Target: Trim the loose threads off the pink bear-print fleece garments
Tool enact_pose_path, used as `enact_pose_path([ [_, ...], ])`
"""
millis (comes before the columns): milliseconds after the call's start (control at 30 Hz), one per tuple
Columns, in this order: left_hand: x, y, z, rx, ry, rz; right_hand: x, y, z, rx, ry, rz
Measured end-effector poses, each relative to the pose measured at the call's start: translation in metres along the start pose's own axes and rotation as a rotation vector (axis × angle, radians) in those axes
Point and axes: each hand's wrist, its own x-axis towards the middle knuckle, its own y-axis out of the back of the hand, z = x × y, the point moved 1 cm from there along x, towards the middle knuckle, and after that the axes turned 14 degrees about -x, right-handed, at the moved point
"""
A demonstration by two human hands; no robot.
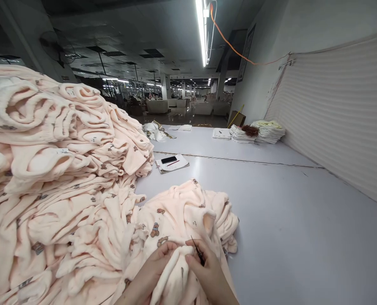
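A pale pink fleece garment [175, 203] printed with brown bears lies bunched in front of me at the table's near edge. My left hand [158, 264] is closed on a fold of it, fingertips partly hidden by the cloth. Just to the right, my right hand [205, 264] is closed around small dark thread snips [198, 250], whose thin point sticks up and to the left. The thumb of that hand also presses on the raised fold. Whether the blades are apart cannot be made out.
On the left, a tall heap of similar pink garments [89, 156] rises above the table [290, 216]. Farther back lie papers [182, 163] with a black phone [169, 159] and a pen, stacks of white cloth [269, 132], and a striped curtain [340, 114] along the right.
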Motion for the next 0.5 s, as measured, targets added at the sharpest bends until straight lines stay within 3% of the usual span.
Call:
enact_pose_path([
  [100,-0.012,0.000,0.011,0.048,-0.008,-0.034,0.010,-0.012,-0.010,-0.008,0.020,-0.072],
  [200,-0.033,0.013,0.029,0.264,-0.050,-0.077,0.018,-0.015,-0.011,-0.040,0.063,-0.142],
  [267,-0.051,0.037,0.047,0.381,-0.038,0.017,0.023,-0.008,-0.005,-0.144,0.116,-0.039],
  [333,-0.069,0.067,0.070,0.447,-0.083,0.169,0.031,0.005,0.003,-0.290,0.191,0.146],
  [433,-0.088,0.103,0.103,0.905,-0.220,0.360,0.048,0.026,0.015,-0.522,0.219,0.407],
  [500,-0.091,0.108,0.116,1.136,-0.271,0.437,0.060,0.035,0.019,-0.598,0.142,0.498],
])
